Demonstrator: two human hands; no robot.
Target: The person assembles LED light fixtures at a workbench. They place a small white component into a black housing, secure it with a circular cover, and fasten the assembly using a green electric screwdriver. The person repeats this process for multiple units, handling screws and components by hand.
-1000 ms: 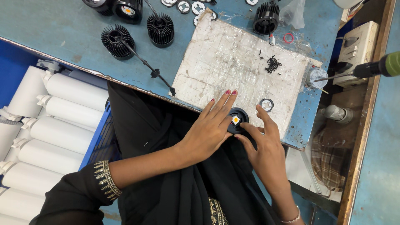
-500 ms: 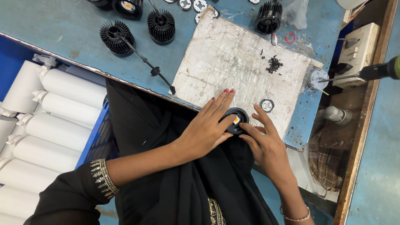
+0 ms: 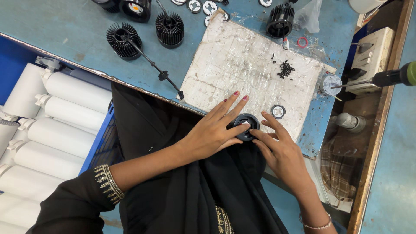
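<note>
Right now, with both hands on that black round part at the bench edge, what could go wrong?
1. The black round part sits at the edge of the white mat, pinched by left hand and right hand; a slip could drop it into the lap.
2. The loose screws lie unguarded on the mat and could scatter if brushed.
3. The screwdriver juts in at the right, where a reaching hand might knock it.

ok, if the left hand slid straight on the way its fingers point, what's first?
Probably the loose silver ring on the white mat, just past the left hand and the black round part; depth is unclear.
</note>
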